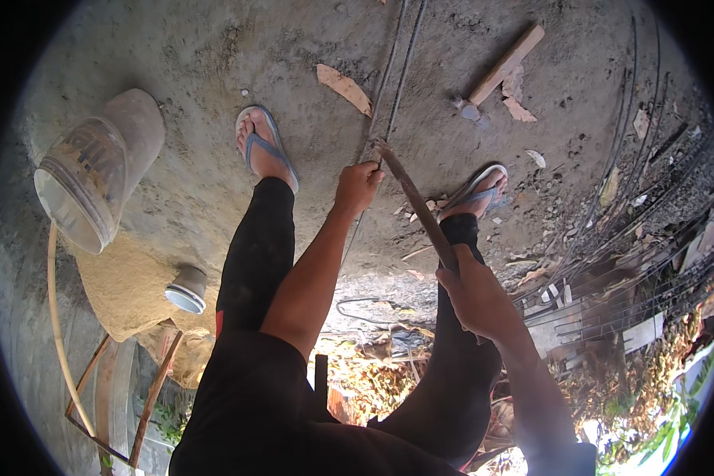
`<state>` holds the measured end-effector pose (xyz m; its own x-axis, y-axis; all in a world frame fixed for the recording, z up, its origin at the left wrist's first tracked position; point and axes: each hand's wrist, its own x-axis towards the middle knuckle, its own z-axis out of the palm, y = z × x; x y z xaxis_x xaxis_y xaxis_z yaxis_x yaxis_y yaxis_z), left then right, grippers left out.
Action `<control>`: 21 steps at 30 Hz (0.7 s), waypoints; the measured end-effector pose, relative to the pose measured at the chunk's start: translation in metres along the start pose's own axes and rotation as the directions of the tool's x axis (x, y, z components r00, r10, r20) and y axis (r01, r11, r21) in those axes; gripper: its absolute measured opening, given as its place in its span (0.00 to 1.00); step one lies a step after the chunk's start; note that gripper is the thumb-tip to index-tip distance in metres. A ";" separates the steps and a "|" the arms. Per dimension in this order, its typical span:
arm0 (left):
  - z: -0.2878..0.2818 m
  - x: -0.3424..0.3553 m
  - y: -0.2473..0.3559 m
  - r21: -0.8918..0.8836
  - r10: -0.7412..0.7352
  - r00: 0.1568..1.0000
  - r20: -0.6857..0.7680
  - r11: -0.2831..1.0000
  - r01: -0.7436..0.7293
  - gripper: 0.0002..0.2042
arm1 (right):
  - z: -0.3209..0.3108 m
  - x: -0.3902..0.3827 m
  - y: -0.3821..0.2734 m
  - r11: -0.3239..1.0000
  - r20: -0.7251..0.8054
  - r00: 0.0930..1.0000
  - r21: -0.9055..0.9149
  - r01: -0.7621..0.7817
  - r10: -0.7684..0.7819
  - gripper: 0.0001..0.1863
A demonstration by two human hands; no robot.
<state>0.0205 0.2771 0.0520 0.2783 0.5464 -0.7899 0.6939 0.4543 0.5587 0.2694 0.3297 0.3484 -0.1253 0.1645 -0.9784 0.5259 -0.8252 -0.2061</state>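
Note:
My left hand (358,187) is closed around thin steel rods (394,67), which run from the top of the view down between my feet. In my right hand (474,292) is the lower end of a long rusty metal bar (414,194), fingers wrapped round it. The bar slants up to the left, and its far tip meets the rods just beside my left fist. Whether the tip hooks round a rod is too small to tell. Below my left hand, a bent rod end (357,309) shows near the ground.
A wooden-handled hammer (506,65) lies at the upper right. Left are a large dusty bucket (83,178), a sand pile (119,289) and a small pail (187,287). Loose rods (620,135) and wire mesh (591,317) lie right. My sandalled feet stand apart on rough ground.

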 end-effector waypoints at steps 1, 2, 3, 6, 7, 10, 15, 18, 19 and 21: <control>0.000 -0.001 -0.002 -0.047 0.002 1.000 -0.013 0.999 -0.003 0.09 | -0.004 -0.001 -0.006 0.999 0.028 0.999 0.034 -0.028 0.027 0.17; -0.001 -0.001 -0.003 -0.101 -0.011 1.000 0.007 0.995 0.012 0.09 | -0.006 -0.003 -0.012 0.991 0.074 0.994 0.104 -0.088 0.080 0.17; -0.001 -0.002 -0.003 -0.084 -0.013 1.000 -0.011 0.996 0.012 0.09 | -0.007 -0.005 -0.017 0.974 0.120 0.984 0.167 -0.152 0.133 0.17; -0.007 -0.004 -0.002 -0.097 -0.036 0.999 -0.034 0.995 0.033 0.10 | 0.006 -0.008 -0.032 0.879 0.229 0.936 0.340 -0.335 0.268 0.18; -0.010 -0.004 -0.002 -0.123 -0.029 0.996 -0.081 0.992 0.019 0.10 | 0.020 -0.007 -0.036 0.882 0.190 0.943 0.344 -0.323 0.272 0.18; -0.021 -0.004 0.000 -0.046 -0.060 0.995 -0.083 0.997 0.056 0.09 | 0.082 0.003 -0.048 0.975 -0.054 0.980 0.128 -0.184 0.192 0.18; -0.027 -0.005 -0.009 0.050 -0.088 0.996 -0.029 0.995 0.089 0.07 | 0.137 0.005 -0.050 0.761 0.005 0.966 0.614 -0.208 0.260 0.12; -0.016 -0.008 -0.018 -0.005 -0.084 0.996 -0.043 0.996 0.084 0.07 | 0.140 0.003 -0.047 0.770 -0.041 0.966 0.613 -0.178 0.256 0.12; -0.011 -0.010 -0.018 -0.033 -0.091 0.993 -0.077 0.995 0.089 0.08 | 0.139 0.005 -0.046 0.813 -0.078 0.964 0.557 -0.169 0.254 0.13; -0.008 -0.019 -0.013 -0.042 -0.179 0.976 -0.126 0.984 0.175 0.14 | 0.140 0.013 -0.043 0.856 -0.107 0.962 0.489 -0.169 0.251 0.15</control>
<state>0.0008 0.2668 0.0616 0.0637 0.5403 -0.8391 0.7034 0.5721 0.4218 0.1270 0.2918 0.3472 0.1011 0.0090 -0.9948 0.0599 -0.9982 -0.0029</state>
